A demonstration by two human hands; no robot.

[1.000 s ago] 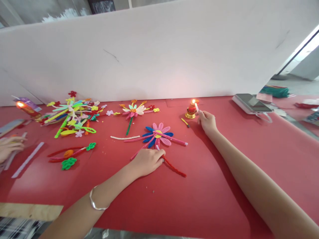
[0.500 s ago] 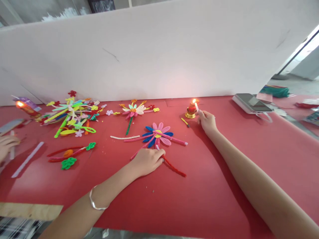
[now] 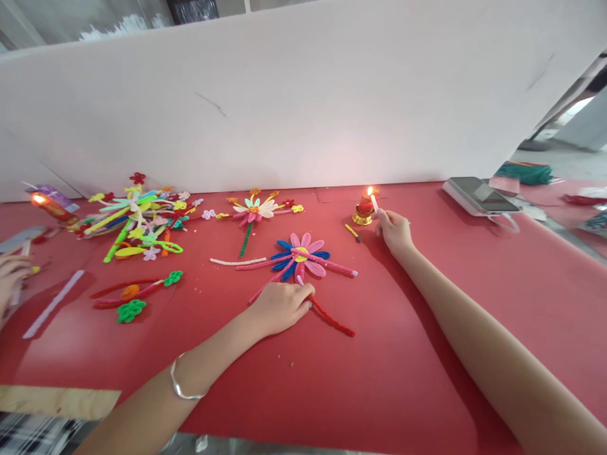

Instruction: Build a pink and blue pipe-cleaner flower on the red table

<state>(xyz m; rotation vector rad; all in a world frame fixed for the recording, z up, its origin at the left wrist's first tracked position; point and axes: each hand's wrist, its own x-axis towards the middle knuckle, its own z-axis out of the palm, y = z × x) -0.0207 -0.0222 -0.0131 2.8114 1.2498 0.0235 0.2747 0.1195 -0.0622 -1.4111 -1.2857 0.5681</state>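
Observation:
My left hand (image 3: 283, 308) rests on the table, its fingers closed on a red pipe cleaner (image 3: 332, 316) whose far end points down and to the right. Just beyond it lies a pink and blue pipe-cleaner flower (image 3: 315, 268) with a yellow centre and pink fuzzy stems. My right hand (image 3: 394, 232) pinches a short whitish glue stick (image 3: 374, 203), its tip at the flame of a small red candle (image 3: 366, 203) in a gold holder. A yellow stub with a dark end (image 3: 353, 232) is beside the candle. A white pipe cleaner (image 3: 237, 261) lies left of the flower.
A pile of colourful pipe-cleaner flowers (image 3: 137, 221) and a finished-looking flower (image 3: 253, 212) stand toward the white wall. Green and red pieces (image 3: 131, 310) lie at left. Another person's hand (image 3: 12, 275) works near a second candle (image 3: 54, 208). A power bank-like device (image 3: 478, 196) sits right.
Both my hands hold nearly the same positions. At the far left, the other person's hand and the pale stick in it have shifted slightly.

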